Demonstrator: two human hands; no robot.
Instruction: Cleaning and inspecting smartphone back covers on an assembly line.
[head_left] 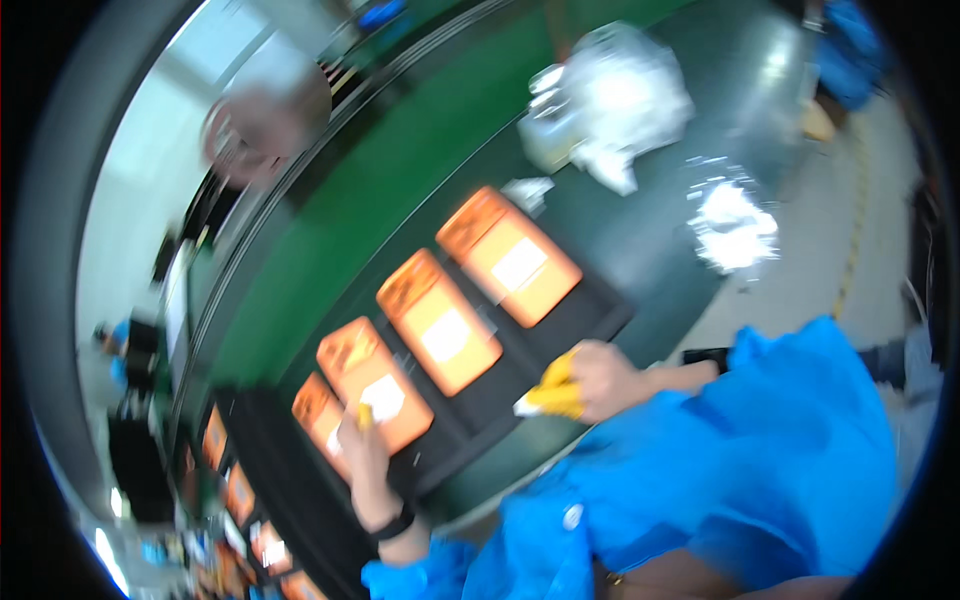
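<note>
Several orange boxes with white labels lie in a row on a black tray (590,318) on the green and dark workbench. My left hand (362,447) rests on the edge of one orange box (372,382), with a small yellow thing at its fingers. My right hand (598,378) is closed on a yellow object (553,392) at the tray's near edge. Other orange boxes include one (437,320) in the middle and one (508,254) farther along. The picture is blurred, so details are unclear.
Crumpled clear plastic bags (610,100) lie on the bench beyond the tray, and another shiny piece of plastic (735,222) lies to the right. More orange boxes (240,490) sit on another tray at lower left. A person (262,125) stands across the bench.
</note>
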